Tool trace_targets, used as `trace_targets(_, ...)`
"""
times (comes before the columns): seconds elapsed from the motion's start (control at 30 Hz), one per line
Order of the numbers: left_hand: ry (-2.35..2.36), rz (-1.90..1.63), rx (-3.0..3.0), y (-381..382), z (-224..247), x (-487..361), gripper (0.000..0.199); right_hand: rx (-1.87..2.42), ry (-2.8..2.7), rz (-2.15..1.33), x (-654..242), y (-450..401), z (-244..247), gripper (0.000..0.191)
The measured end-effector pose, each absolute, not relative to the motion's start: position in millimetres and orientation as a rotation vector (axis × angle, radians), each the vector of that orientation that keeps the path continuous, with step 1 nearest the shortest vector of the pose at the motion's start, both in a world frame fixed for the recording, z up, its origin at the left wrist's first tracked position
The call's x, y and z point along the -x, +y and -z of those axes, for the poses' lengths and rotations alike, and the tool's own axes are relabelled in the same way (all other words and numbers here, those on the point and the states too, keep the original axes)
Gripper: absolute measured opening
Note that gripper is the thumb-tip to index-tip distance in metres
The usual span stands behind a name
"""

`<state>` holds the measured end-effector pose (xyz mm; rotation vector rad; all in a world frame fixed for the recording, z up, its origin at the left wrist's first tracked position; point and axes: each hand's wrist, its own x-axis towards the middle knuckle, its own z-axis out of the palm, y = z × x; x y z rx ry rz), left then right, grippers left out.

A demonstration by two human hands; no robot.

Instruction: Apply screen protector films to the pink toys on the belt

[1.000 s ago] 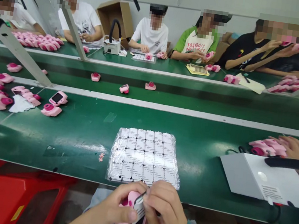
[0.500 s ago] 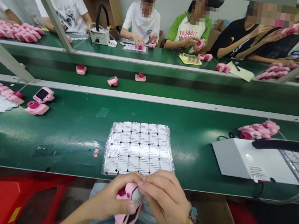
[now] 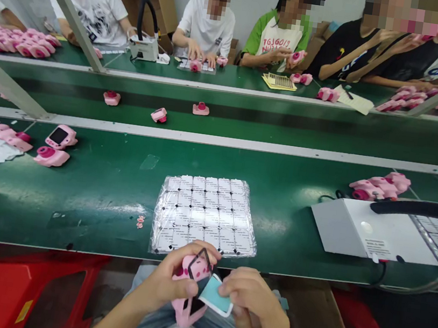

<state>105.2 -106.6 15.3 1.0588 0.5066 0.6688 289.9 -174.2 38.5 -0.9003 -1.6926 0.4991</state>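
Your left hand (image 3: pixel 162 281) gripped the pink toy camera (image 3: pixel 181 311) steady while your right fingers (image 3: pixel 236 286) pinched a pale-blue film backing (image 3: pixel 217 295) by its edge.

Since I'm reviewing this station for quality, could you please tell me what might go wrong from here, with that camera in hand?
The right hand pinches the pale blue film close to the pink toy camera, so fingerprints or dust could get onto the film. The camera is held only by the left hand, off the green belt, so it might slip and fall.
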Motion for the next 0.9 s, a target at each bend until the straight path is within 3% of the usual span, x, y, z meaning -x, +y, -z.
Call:
trace_targets(0.17, 0.499, -0.686, -0.829, -101.2, 1.7, -105.6, 0.051, 1.021, -1.384, -0.507, -293.9, -198.6, -25.0, 0.019)
trace_targets(0.3, 0.447, -0.643, -0.855, -96.4, 6.1, -99.6, 0.057, 1.585, -1.408, -0.481, -334.4, -226.0, 3.8, 0.012)
trace_targets(0.53, 0.384, -0.531, -1.105, -91.0, 0.5, -102.4, 0.062, 2.097, -1.578, -0.63, -405.6, -275.0, 56.3, 0.04)
trace_targets(0.6, 0.38, -0.461, -1.175, -89.6, -2.7, -106.8, 0.061, 2.017, -1.343, -0.931, -387.1, -270.6, 44.4, 0.044)
trace_targets(0.7, 0.34, -0.351, -1.306, -87.5, -7.3, -112.5, 0.06, 1.542, -0.818, -1.526, -336.3, -250.0, 18.7, 0.05)
trace_targets(0.9, 0.274, -0.214, -1.45, -82.6, -10.7, -114.7, 0.058, 0.774, -0.321, -1.992, -270.7, -220.3, 3.6, 0.062)
